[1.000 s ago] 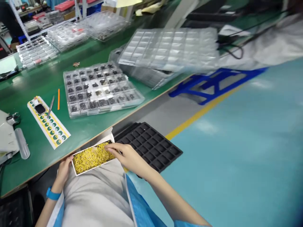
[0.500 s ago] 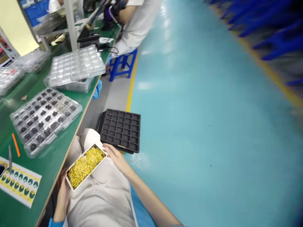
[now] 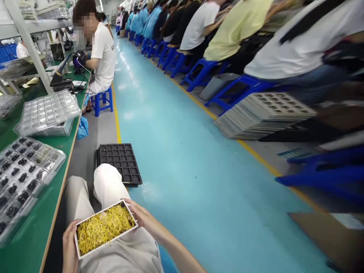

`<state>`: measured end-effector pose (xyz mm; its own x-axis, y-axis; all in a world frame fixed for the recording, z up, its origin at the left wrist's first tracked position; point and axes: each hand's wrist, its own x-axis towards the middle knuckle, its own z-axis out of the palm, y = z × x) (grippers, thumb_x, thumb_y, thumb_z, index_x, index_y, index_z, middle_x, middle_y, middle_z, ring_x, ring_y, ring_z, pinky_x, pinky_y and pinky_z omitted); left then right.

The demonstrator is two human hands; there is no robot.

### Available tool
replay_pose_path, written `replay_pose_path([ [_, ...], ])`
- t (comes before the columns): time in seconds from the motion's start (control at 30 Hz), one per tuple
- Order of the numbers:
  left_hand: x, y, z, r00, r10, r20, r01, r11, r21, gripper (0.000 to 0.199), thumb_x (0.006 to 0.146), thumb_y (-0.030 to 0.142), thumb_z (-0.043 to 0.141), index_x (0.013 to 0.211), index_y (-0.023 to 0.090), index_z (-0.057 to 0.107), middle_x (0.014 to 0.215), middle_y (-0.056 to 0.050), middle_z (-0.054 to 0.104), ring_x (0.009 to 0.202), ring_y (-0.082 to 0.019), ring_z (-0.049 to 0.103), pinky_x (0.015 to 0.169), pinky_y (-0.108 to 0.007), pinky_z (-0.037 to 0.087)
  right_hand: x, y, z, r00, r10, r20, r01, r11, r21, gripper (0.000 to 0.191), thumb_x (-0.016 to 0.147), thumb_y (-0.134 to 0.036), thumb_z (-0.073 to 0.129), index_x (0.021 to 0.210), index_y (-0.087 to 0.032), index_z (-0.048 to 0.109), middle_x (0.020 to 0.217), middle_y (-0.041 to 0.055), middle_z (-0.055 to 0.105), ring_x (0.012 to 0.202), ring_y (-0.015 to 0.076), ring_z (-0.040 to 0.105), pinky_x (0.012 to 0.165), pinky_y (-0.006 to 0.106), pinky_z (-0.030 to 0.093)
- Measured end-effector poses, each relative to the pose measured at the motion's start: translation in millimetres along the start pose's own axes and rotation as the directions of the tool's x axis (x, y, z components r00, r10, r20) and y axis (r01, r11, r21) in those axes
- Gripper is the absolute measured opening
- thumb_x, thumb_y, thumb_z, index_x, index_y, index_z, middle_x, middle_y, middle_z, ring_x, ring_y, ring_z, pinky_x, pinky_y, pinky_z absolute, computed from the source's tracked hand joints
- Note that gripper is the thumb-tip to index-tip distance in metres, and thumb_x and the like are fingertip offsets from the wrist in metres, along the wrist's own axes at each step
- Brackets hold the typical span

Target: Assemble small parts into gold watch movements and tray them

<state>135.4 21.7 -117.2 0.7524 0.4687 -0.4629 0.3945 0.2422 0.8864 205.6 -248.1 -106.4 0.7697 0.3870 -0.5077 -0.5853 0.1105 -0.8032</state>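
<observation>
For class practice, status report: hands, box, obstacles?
Left hand, right hand holding open white box of yellow rubber bands. Black compartment tray ahead, not touching.

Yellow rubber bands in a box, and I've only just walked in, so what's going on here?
A seated person holds a white box of yellow rubber bands over their lap, the left hand at one end and the right hand at the other. Beyond their knees lies a black compartment tray. To the left, a green workbench carries clear plastic trays of small dark parts. Further along, a co-worker sits on a blue stool.
</observation>
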Motion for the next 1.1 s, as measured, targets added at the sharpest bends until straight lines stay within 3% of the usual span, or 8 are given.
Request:
replay_pose_path([
  [0.3,13,16,8.6,0.996,0.08,0.029,-0.082,0.994,0.07,0.034,0.06,0.048,0.077,0.076,0.018,0.075,0.084,-0.006,0.074,0.088,-0.027,0.067,0.073,-0.029,0.052,5,10,4,0.997,-0.056,-0.062,0.064,0.988,0.138,0.07,0.07,-0.068,0.068,0.124,-0.025,0.06,0.126,0.0102,0.062,0.096,0.0257,0.066,0.052,0.029,0.056],
  [0.47,18,25,17.7,0.994,0.105,0.039,-0.108,0.99,0.091,0.032,0.063,0.046,0.075,0.076,0.017,0.075,0.085,-0.006,0.073,0.092,-0.028,0.066,0.076,-0.03,0.05,12,9,1,0.997,-0.075,-0.033,0.081,0.963,0.256,0.06,0.072,-0.064,0.07,0.115,-0.022,0.064,0.111,0.0086,0.07,0.083,0.0222,0.069,0.05,0.028,0.056],
  [0.63,31,31,43.6,0.987,0.097,0.125,-0.103,0.994,0.043,0.032,0.058,0.043,0.08,0.075,0.016,0.075,0.089,-0.007,0.074,0.101,-0.031,0.064,0.083,-0.031,0.048,16,2,-16,0.996,-0.078,-0.037,0.086,0.93,0.359,0.051,0.073,-0.059,0.071,0.102,-0.017,0.068,0.095,0.0095,0.074,0.075,0.0229,0.07,0.046,0.028,0.056],
  [0.77,47,34,73.4,0.962,0.037,0.27,-0.014,0.996,-0.089,0.037,0.064,0.048,0.08,0.086,0.018,0.076,0.099,-0.008,0.075,0.112,-0.033,0.061,0.093,-0.034,0.047,14,-5,-36,0.986,-0.098,-0.134,0.146,0.896,0.419,0.047,0.072,-0.055,0.074,0.094,-0.014,0.068,0.089,0.0102,0.074,0.074,0.0244,0.071,0.044,0.029,0.056],
  [0.9,62,25,112.2,0.869,-0.028,0.493,0.173,0.953,-0.251,0.065,0.066,0.075,0.068,0.103,0.021,0.073,0.118,-0.012,0.071,0.128,-0.037,0.052,0.105,-0.047,0.041,13,-11,-51,0.944,-0.119,-0.308,0.257,0.85,0.46,0.051,0.069,-0.059,0.075,0.095,-0.015,0.067,0.092,0.0092,0.075,0.078,0.0245,0.071,0.049,0.03,0.058],
  [1.0,69,14,154.0,0.742,-0.024,0.67,0.304,0.903,-0.305,0.087,0.052,0.082,0.071,0.115,0.021,0.068,0.132,-0.016,0.063,0.142,-0.04,0.034,0.115,-0.055,0.026,19,-18,-55,0.905,-0.129,-0.406,0.332,0.811,0.482,0.064,0.067,-0.066,0.073,0.108,-0.017,0.063,0.105,0.0092,0.074,0.085,0.0256,0.071,0.055,0.032,0.06],
  [1.1,77,9,204.1,0.615,-0.002,0.788,0.395,0.866,-0.306,0.1,0.048,0.076,0.079,0.128,0.019,0.06,0.14,-0.019,0.056,0.146,-0.041,0.023,0.118,-0.059,0.017,36,-28,-50,0.877,-0.135,-0.462,0.385,0.774,0.504,0.077,0.068,-0.072,0.069,0.124,-0.02,0.056,0.127,0.0102,0.066,0.099,0.0274,0.069,0.062,0.033,0.061],
])
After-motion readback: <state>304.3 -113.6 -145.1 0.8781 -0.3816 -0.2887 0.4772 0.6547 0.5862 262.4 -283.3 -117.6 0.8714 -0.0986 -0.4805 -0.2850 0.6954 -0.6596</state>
